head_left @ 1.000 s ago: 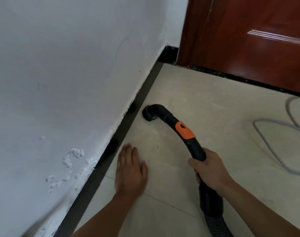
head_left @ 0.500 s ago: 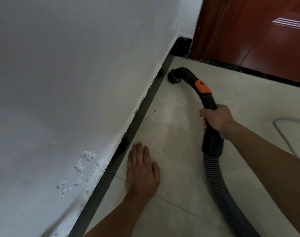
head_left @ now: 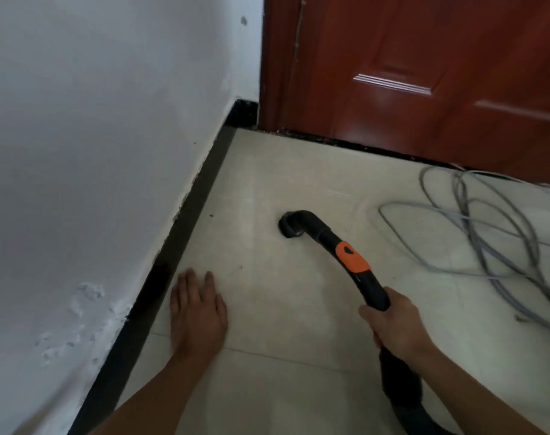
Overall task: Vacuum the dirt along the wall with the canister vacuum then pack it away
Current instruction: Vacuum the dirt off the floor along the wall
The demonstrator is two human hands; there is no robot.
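My right hand [head_left: 396, 324] grips the black curved vacuum handle [head_left: 369, 287], which carries an orange slider [head_left: 352, 257]. Its open nozzle end [head_left: 291, 226] rests on the pale floor tile, well away from the black skirting [head_left: 186, 233] of the white wall [head_left: 95, 136]. The ribbed hose [head_left: 405, 400] runs from under my hand off the bottom edge. Flat on the tile beside the skirting lies my left hand [head_left: 197, 312], fingers spread, holding nothing. A few dark specks of dirt [head_left: 210, 216] sit near the skirting. The canister itself is out of view.
A red-brown wooden door [head_left: 424, 73] closes the far end above a dark threshold [head_left: 346, 142]. Loops of grey cable [head_left: 474, 233] lie on the floor at the right. Flaked plaster marks the wall's lower part [head_left: 85, 312].
The nozzle has been pulled back from the corner by the door and out from the skirting toward the middle of the floor. My left hand stays flat in place.
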